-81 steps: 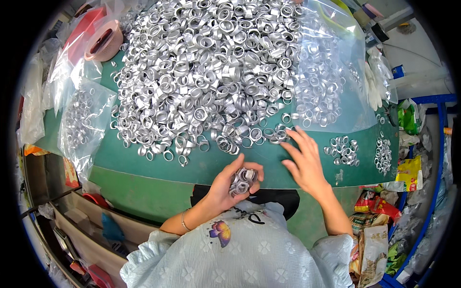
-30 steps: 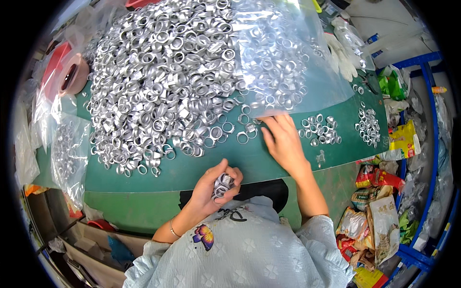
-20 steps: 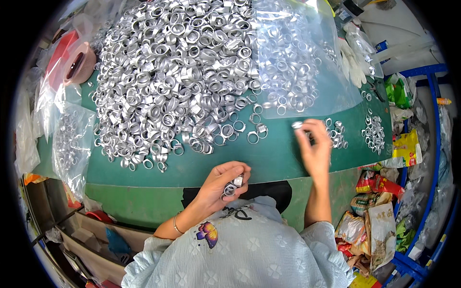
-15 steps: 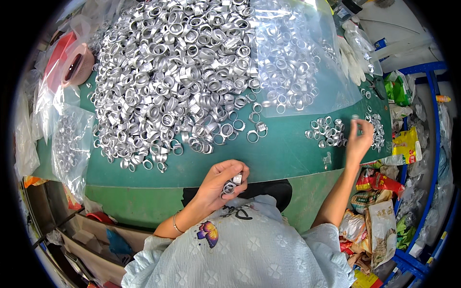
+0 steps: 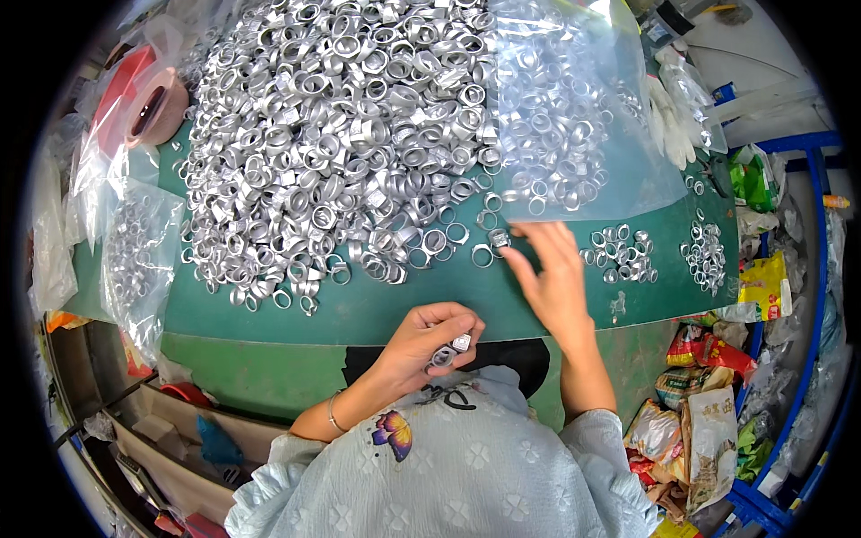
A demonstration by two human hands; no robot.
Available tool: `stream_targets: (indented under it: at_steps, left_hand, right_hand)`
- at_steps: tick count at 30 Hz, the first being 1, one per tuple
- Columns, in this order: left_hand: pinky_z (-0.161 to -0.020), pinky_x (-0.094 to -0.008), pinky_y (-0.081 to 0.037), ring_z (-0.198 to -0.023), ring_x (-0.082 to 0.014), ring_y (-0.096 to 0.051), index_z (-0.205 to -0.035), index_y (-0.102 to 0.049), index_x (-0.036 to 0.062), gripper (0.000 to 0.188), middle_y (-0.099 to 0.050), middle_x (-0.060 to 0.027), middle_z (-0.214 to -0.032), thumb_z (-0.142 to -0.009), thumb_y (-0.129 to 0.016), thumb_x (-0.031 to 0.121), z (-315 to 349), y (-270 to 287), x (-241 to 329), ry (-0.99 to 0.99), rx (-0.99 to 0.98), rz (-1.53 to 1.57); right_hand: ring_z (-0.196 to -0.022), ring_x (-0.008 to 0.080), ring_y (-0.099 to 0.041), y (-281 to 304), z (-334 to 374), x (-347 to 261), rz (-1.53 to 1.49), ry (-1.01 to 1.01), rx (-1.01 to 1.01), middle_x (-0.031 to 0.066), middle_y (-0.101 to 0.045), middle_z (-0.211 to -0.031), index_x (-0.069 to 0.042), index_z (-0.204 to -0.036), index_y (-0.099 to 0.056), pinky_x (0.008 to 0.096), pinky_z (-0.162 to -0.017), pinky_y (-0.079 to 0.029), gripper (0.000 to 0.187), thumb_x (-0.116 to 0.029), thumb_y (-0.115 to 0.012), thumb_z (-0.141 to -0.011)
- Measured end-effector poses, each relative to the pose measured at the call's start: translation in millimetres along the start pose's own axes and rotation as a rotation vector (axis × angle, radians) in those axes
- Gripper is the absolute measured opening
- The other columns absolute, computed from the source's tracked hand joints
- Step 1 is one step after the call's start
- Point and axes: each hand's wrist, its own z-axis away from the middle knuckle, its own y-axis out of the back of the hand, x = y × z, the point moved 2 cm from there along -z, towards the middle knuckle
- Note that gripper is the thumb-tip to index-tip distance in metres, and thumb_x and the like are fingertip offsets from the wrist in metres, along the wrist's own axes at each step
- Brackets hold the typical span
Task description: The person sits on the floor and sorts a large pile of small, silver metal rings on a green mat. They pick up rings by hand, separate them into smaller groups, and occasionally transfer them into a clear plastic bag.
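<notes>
Just in front of the table's near edge, my left hand (image 5: 414, 348) is closed round several silver-coloured metal rings (image 5: 441, 357), one with a square face. My right hand (image 5: 554, 282) reaches over the table with its fingers stretched out and the thumb apart, with nothing visible in it. Close to its thumb lies a square-faced ring (image 5: 500, 238), beside a few plain-looking ones. A big heap of grey metal rings (image 5: 332, 143) spreads beyond my hands. Two smaller groups lie to the right: one nearer cluster of rings (image 5: 621, 254) and another ring cluster (image 5: 704, 258) farther right.
A clear plastic sheet (image 5: 619, 193) covers rings at the back right. On the left are a clear bag of rings (image 5: 134, 247) and a pink basket (image 5: 161, 112). White gloves (image 5: 668, 121) lie at the green table's (image 5: 359, 316) right; a blue rack (image 5: 812, 206) stands beyond.
My right hand has come left from the far-right ring cluster to the loose rings by the heap, and its pinched fingers have spread. My left hand keeps its rings.
</notes>
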Motion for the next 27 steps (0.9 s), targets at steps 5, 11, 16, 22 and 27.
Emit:
stream_targets:
  at_steps: [5,11,16,22,27]
  left_hand:
    - [-0.033,-0.0174,-0.023,-0.053,-0.0105,-0.049,-0.092,-0.061,0.0005,0.015,-0.055,-0.0053,-0.075,-0.088,-0.057,0.014,3,0,1,-0.014,0.0,-0.01]
    - [-0.034,-0.017,-0.022,-0.054,-0.0093,-0.049,-0.097,-0.06,0.0016,0.016,-0.054,-0.0039,-0.075,-0.089,-0.057,0.015,-1,-1,3,-0.038,0.031,-0.037]
    - [-0.034,-0.017,-0.023,-0.054,-0.0093,-0.049,-0.097,-0.06,0.0018,0.016,-0.054,-0.0039,-0.074,-0.089,-0.057,0.015,-1,-1,4,-0.05,0.031,-0.04]
    - [-0.033,-0.0172,-0.024,-0.053,-0.0109,-0.048,-0.093,-0.058,0.0009,0.014,-0.054,-0.0061,-0.073,-0.089,-0.056,0.014,1,3,3,-0.072,0.073,-0.041]
    - [-0.035,-0.0172,-0.024,-0.054,-0.0094,-0.05,-0.093,-0.059,0.0014,0.014,-0.054,-0.0039,-0.072,-0.088,-0.057,0.015,3,4,4,-0.059,0.065,-0.022]
  right_hand:
    - [-0.076,0.021,-0.053,-5,0,10,-0.215,-0.169,0.017,0.0091,-0.06,-0.09,-0.004,-0.096,-0.062,0.0295,-0.068,-0.043,0.025,0.0,-0.067,-0.073]
    - [-0.079,0.0066,-0.046,-6,27,10,-0.961,-0.404,-0.006,0.007,-0.06,-0.104,0.005,-0.107,-0.055,0.0188,-0.073,-0.04,0.027,0.01,-0.056,-0.081]
    - [-0.084,0.0125,-0.05,-6,30,16,-0.779,-0.346,0.07,0.0076,-0.061,-0.104,0.002,-0.103,-0.057,0.024,-0.075,-0.04,0.026,0.007,-0.059,-0.078]
    - [-0.094,0.0275,-0.049,-4,15,15,0.146,-0.085,0.157,0.0089,-0.057,-0.102,-0.003,-0.098,-0.06,0.0358,-0.081,-0.036,0.025,-0.002,-0.064,-0.074]
    - [-0.095,0.0275,-0.047,-20,13,-2,0.296,-0.03,0.045,0.0087,-0.054,-0.104,-0.004,-0.094,-0.061,0.0362,-0.079,-0.035,0.022,-0.009,-0.067,-0.074]
